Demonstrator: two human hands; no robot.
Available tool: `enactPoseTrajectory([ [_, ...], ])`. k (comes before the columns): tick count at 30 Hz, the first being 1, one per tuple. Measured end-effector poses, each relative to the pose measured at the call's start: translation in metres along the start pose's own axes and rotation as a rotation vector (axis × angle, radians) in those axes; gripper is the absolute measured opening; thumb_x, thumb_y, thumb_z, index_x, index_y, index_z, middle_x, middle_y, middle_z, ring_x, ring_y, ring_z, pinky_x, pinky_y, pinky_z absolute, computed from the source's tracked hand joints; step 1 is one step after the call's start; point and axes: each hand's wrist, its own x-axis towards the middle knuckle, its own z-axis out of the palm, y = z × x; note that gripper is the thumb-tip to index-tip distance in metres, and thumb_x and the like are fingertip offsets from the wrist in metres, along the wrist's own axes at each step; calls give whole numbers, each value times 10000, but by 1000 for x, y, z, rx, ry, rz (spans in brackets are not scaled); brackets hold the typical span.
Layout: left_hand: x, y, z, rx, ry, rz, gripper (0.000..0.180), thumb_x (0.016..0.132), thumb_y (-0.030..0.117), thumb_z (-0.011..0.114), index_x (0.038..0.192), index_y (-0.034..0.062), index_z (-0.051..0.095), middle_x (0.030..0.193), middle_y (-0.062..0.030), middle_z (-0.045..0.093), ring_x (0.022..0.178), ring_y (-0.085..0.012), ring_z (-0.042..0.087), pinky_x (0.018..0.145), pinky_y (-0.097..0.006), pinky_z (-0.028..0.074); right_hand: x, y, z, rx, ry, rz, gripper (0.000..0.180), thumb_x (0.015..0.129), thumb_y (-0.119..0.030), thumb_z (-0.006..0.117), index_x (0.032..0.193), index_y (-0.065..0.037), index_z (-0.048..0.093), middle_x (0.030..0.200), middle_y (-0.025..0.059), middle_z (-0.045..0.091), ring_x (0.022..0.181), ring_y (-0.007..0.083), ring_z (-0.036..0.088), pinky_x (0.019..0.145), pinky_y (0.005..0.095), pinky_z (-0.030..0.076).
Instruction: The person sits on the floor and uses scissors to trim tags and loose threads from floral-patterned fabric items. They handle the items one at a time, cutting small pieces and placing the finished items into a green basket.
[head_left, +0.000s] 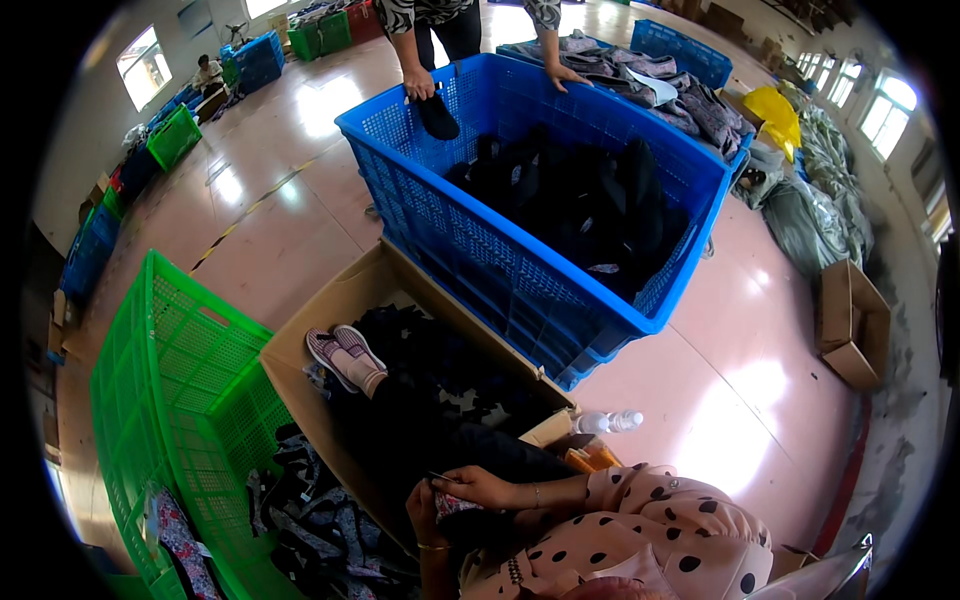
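The person (640, 535) wears a pale pink top with black polka dots, dark trousers (500, 450), patterned pinkish-purple shoes (330, 358) with pale soles, and thin bracelets (537, 496).

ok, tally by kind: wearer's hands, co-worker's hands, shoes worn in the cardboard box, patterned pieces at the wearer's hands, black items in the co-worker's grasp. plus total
Wearer's left hand and right hand: 2
Co-worker's hands: 2
Worn shoes in cardboard box: 2
Patterned piece: 1 visible
Black item: 1
Total: 8
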Motion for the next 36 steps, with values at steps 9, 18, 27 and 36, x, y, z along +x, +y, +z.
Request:
enactPoseTrajectory([
  [9,0,-7,-5,-46,-23,0,366,996,294,458,731,51,531,690,58,486,657,-40,426,585,-220,343,-1,1,0,1,-18,39,383,981,-346,539,1073,9,649,827,39,645,786,70,547,742,238,470],
  [18,0,4,4,-27,-10,-2,370,989,278,448,704,51,511,663,54,475,632,-51,420,572,-235,344,0,5,2,48,15,12,393,985,-347,526,1011,26,647,795,53,625,757,78,519,727,252,466],
  [27,6,-23,-16,-21,-42,-113,280,979,294,514,875,63,633,808,9,599,722,-71,538,652,-233,458,-7,-15,-23,55,-207,100,321,1004,-355,488,946,-100,674,715,-43,607,631,23,509,555,197,427],
  [36,-26,19,1,85,-157,-3,288,984,247,512,819,23,588,725,52,522,672,-27,446,595,-203,379,-39,-57,-40,97,-522,275,634,799,-376,770,1259,-17,522,1123,52,596,1058,127,532,926,251,437],
])
